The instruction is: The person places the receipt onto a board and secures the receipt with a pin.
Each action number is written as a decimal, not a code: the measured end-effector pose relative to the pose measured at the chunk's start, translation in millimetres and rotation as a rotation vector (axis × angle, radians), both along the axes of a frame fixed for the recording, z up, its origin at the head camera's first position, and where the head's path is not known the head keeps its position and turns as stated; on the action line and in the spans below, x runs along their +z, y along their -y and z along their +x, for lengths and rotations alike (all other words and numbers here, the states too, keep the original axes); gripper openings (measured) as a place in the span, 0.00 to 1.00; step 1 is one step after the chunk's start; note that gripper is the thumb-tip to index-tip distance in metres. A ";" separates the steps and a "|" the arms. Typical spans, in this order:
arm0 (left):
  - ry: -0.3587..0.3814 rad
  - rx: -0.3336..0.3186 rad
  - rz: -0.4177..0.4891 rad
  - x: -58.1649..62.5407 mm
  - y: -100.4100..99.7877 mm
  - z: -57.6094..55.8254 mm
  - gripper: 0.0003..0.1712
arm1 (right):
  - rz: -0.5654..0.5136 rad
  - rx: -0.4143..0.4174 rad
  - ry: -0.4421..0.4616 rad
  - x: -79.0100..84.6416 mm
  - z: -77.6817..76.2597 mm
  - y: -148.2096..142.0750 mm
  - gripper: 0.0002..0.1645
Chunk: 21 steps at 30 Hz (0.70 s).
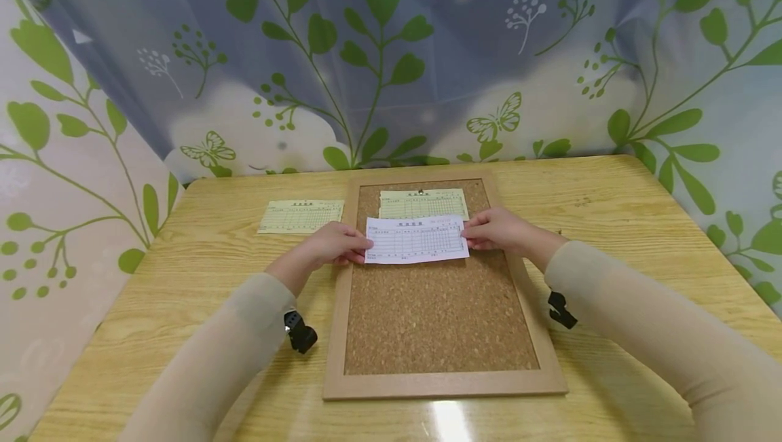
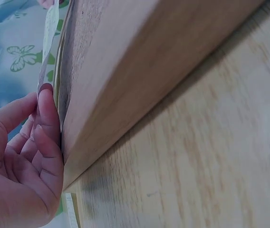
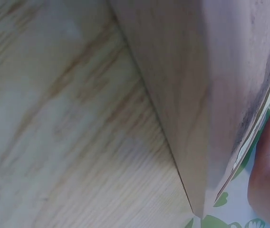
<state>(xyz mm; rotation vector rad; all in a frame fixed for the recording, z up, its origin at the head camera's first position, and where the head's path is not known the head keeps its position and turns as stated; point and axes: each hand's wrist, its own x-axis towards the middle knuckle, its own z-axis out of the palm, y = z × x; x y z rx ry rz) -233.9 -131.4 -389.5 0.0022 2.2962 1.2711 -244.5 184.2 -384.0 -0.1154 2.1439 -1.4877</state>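
Observation:
A white printed form [image 1: 415, 242] is held level over the upper part of a wood-framed cork board [image 1: 436, 323]. My left hand [image 1: 332, 245] pinches its left edge between thumb and fingers, seen close up in the left wrist view, where the form's edge [image 2: 47, 45] is thin. At the opposite edge, my right hand [image 1: 497, 230] pinches the form; its fingertips are partly cut off in the right wrist view. Behind the white form, a yellowish form [image 1: 427, 203] lies on the cork with a small pin [image 1: 421, 192] at its top; its lower part is covered.
Left of the board, more yellowish forms [image 1: 299, 216] lie on the wooden table [image 1: 617, 225]. The board's raised frame [image 1: 446, 384] stands above the tabletop. A leaf-patterned cloth [image 1: 391, 89] hangs behind the table's far edge. Each forearm carries a black wrist device [image 1: 299, 333].

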 end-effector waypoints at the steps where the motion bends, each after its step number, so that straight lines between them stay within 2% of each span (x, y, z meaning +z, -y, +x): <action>1: -0.004 -0.006 -0.008 0.5 -0.7 0.2 0.12 | 0.001 0.003 -0.002 0.1 0.2 -0.6 0.16; 12: -0.030 -0.039 -0.044 1.5 -7.3 0.0 0.11 | 0.009 0.010 -0.004 1.4 1.5 -5.3 0.15; 21: -0.056 -0.041 -0.076 0.8 -14.3 0.4 0.11 | -0.015 0.012 0.010 -0.1 1.8 -8.7 0.15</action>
